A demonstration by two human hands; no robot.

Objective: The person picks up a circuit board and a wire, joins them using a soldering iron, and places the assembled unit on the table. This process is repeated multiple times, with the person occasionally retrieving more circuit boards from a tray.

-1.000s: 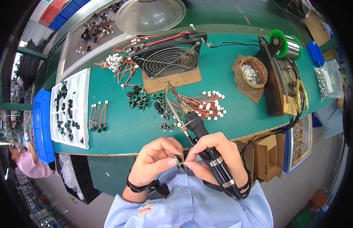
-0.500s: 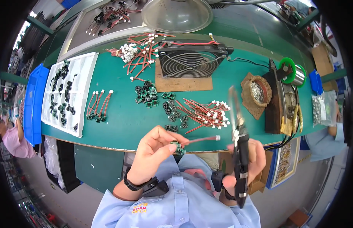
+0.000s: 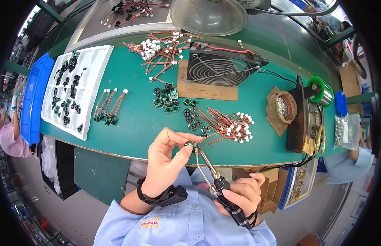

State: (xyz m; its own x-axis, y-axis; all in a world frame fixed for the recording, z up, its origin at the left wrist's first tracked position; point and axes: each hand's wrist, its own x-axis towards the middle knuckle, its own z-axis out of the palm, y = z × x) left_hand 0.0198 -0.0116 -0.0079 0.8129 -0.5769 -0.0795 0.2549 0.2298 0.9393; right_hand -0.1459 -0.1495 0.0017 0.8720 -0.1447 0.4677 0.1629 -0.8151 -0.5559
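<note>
In my left hand (image 3: 162, 162) a small green circuit board (image 3: 190, 144) is pinched between thumb and fingertips, just past the table's front edge. A red-and-black wire lead (image 3: 207, 137) runs from the board toward the right. My right hand (image 3: 243, 196) is wrapped round the black handle of a soldering iron (image 3: 221, 184) with a thin metal tube alongside its barrel. The iron's tip reaches the board beside my left fingertips; whether it touches cannot be made out.
Wire leads with white connectors (image 3: 239, 127) and small boards (image 3: 165, 96) lie on the green table (image 3: 145, 131). Behind stands a black fan (image 3: 223, 67). To the right are a soldering stand (image 3: 297, 123), a solder spool (image 3: 326, 96) and a bowl (image 3: 284, 107). A white tray (image 3: 90, 78) is left.
My right hand has swung the soldering iron from upright at the right to a slant, its tip now at the board. My left hand still grips the board, slightly higher in view.
</note>
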